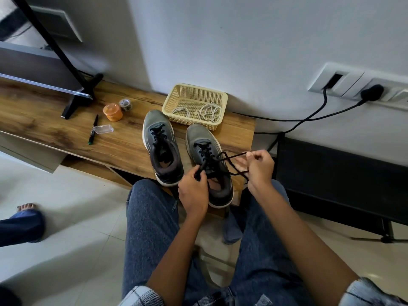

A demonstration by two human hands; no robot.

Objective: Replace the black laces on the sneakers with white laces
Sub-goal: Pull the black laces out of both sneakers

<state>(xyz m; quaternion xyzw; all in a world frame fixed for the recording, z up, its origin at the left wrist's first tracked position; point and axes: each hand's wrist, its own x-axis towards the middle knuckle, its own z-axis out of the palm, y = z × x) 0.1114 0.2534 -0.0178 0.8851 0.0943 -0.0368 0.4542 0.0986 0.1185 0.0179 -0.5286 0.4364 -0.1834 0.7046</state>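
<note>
Centre of frame, right sneaker [208, 160]: on the worktop [55, 120], toe toward the wall, heel toward you.
Black lace [229, 161]: runs left to right between your hands, over the tongue.
Left hand [193, 191]: fingers pinch the lace at the eyelets.
Right hand [259, 166]: fingers pinch its loose end, right of the shoe.
White laces [207, 111]: coiled in the basket [172, 100], above.

No legible text anywhere in view.

The marker [93, 129], the orange jar [112, 112] and the small tape roll [125, 104] on the wooden shelf [55, 129] may carry printing, but it is too small and blurred to read.
</note>
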